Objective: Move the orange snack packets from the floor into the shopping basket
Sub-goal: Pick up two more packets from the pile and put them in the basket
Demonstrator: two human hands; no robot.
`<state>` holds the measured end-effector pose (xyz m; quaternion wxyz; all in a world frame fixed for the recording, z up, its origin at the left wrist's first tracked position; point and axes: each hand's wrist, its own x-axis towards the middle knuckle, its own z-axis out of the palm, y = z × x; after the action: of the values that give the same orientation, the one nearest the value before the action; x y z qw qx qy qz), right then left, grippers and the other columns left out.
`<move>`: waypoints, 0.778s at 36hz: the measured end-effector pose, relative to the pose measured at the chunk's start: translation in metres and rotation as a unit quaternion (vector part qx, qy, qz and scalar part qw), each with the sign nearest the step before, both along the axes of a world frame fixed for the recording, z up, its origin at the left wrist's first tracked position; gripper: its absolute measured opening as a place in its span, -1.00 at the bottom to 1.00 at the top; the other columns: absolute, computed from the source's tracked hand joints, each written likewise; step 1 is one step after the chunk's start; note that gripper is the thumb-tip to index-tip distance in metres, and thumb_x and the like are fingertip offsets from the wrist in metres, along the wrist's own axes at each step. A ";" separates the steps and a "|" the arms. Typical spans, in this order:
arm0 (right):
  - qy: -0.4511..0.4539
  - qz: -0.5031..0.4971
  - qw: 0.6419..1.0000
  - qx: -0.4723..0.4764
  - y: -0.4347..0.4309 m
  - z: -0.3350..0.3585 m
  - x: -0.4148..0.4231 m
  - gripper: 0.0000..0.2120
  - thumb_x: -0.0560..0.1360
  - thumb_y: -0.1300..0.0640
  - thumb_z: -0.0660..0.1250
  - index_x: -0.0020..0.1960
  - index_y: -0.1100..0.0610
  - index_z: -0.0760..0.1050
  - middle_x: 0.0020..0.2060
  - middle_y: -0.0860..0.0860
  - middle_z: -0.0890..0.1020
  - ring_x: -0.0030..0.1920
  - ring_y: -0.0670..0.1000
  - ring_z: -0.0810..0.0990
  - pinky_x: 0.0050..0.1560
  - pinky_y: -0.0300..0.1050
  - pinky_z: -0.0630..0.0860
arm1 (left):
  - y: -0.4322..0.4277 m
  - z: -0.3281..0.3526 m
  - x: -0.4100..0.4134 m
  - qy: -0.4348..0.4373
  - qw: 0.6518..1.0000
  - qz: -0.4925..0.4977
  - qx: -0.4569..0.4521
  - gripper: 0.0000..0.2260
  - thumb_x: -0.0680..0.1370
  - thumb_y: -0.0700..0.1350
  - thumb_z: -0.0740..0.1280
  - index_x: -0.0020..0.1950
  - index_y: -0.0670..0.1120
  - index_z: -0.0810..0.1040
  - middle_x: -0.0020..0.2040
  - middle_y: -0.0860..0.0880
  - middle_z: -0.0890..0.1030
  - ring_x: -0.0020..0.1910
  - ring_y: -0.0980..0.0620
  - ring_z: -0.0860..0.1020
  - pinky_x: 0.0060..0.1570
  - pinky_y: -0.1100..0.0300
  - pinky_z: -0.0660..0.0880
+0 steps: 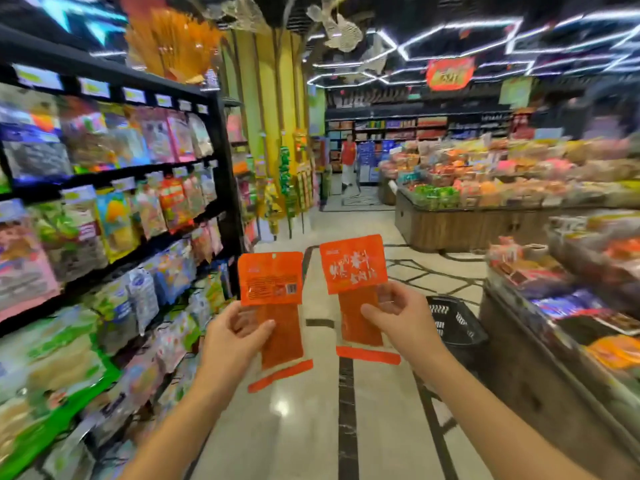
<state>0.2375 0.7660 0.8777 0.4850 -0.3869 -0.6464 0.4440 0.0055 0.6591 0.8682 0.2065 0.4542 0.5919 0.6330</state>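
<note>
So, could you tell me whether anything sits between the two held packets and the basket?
Nothing visible does. The left hand and right hand each hold an orange packet up in the aisle; the black basket stands on the floor just right of them, partly hidden by the right hand.

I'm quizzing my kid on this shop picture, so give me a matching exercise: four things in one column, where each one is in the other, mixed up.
1. barcode-side packet
2. lettered packet
3. black basket
4. packed shelves

A. on the floor, right of the hands
B. along the aisle's left side
C. in the left hand
D. in the right hand

Pairs: 1-C, 2-D, 3-A, 4-B
</note>
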 end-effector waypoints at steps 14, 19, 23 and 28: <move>0.059 -0.147 0.987 0.037 0.125 0.001 0.288 -0.79 0.44 0.27 0.49 0.03 0.09 0.60 -0.08 0.00 0.72 -0.11 -0.09 0.69 -0.01 -0.03 0.67 | 0.201 0.012 0.269 -0.018 0.993 -0.113 -0.001 -0.76 0.47 -0.24 0.46 0.06 0.03 0.60 0.00 -0.03 0.70 0.02 -0.09 0.66 0.07 -0.08 0.59; 0.061 -0.184 0.980 0.049 0.172 0.000 0.365 -0.78 0.42 0.24 0.51 0.03 0.09 0.60 -0.11 -0.03 0.70 -0.17 -0.14 0.63 -0.10 -0.16 0.62 | 0.263 0.015 0.346 -0.032 0.990 -0.139 -0.005 -0.67 0.44 -0.22 0.48 0.19 -0.08 0.58 0.07 -0.10 0.68 0.08 -0.18 0.64 0.14 -0.23 0.55; 0.056 -0.207 0.976 0.048 0.211 -0.007 0.405 -0.77 0.41 0.21 0.53 0.02 0.03 0.59 -0.07 -0.05 0.69 -0.08 -0.08 0.65 0.00 -0.15 0.61 | 0.304 0.019 0.389 -0.011 0.986 -0.164 -0.005 -0.71 0.47 -0.25 0.45 0.17 -0.06 0.58 0.04 -0.05 0.69 0.06 -0.11 0.65 0.13 -0.18 0.57; 0.061 -0.227 0.971 0.045 0.269 -0.020 0.428 -0.72 0.40 0.24 0.54 0.07 0.09 0.58 -0.06 -0.02 0.69 -0.08 -0.08 0.65 -0.08 -0.32 0.56 | 0.360 0.017 0.416 -0.002 0.983 -0.184 -0.008 -0.75 0.50 -0.22 0.43 0.08 0.09 0.56 0.01 0.04 0.67 0.03 0.03 0.63 0.00 0.07 0.58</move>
<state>0.6654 1.0348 0.8579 0.6286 -0.4731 -0.5306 0.3155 0.4216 1.0188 0.8853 0.3240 0.5523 0.5035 0.5800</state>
